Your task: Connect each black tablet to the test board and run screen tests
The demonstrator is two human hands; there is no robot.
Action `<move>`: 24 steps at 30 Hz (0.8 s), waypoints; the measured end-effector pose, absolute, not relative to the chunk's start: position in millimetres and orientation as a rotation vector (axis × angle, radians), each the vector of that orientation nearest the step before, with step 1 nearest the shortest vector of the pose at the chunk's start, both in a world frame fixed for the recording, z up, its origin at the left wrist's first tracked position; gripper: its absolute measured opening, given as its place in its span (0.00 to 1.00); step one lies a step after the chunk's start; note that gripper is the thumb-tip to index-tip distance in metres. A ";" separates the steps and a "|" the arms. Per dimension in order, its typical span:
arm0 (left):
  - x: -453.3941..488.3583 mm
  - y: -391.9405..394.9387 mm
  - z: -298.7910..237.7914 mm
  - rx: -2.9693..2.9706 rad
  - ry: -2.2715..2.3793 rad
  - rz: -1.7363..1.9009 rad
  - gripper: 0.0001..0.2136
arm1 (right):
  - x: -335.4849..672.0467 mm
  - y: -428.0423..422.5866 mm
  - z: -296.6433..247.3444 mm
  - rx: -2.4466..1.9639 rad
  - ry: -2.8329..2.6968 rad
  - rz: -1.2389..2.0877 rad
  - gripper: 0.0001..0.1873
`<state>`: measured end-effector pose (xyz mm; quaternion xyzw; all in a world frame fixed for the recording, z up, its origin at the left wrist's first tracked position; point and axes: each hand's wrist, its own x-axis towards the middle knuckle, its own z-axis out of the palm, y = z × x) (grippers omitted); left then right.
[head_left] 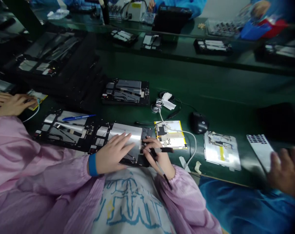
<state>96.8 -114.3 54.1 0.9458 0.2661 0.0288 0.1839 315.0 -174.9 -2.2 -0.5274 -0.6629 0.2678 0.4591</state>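
Observation:
My left hand (114,152), with a blue band at the wrist, lies with its fingers spread on an opened tablet (127,131). The tablet lies in front of me, its silver battery and black frame showing. At its right end, my right hand (157,151) has its fingers bent and closed around a thin stick-like tool (164,172) with a dark end, whose exact kind I cannot make out. A flat black strip (165,149) sticks out to the right from the same fingers. The fingertips are partly blurred against the tablet's edge.
Left lies another opened tablet (64,128) with a blue pen (79,117) on it. Stacked black trays (64,78) stand behind. To the right are a cabled display panel (171,135), a mouse (199,123) and a silver panel (221,149). Co-workers' hands (286,170) work at both sides.

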 end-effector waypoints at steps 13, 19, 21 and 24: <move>90.5 -108.4 35.5 2.979 0.501 0.102 0.19 | 304.1 -162.1 14.2 -1.388 -1.215 0.796 0.06; 96.8 -109.9 35.6 2.973 0.570 0.149 0.22 | 307.3 -162.4 14.8 -1.267 -1.010 0.872 0.08; 99.2 -111.3 36.2 2.977 0.574 0.132 0.23 | 309.3 -163.8 11.5 -1.238 -0.989 0.886 0.08; 102.0 -112.8 37.3 2.933 0.592 0.088 0.23 | 311.5 -165.0 5.3 -1.218 -0.968 0.898 0.09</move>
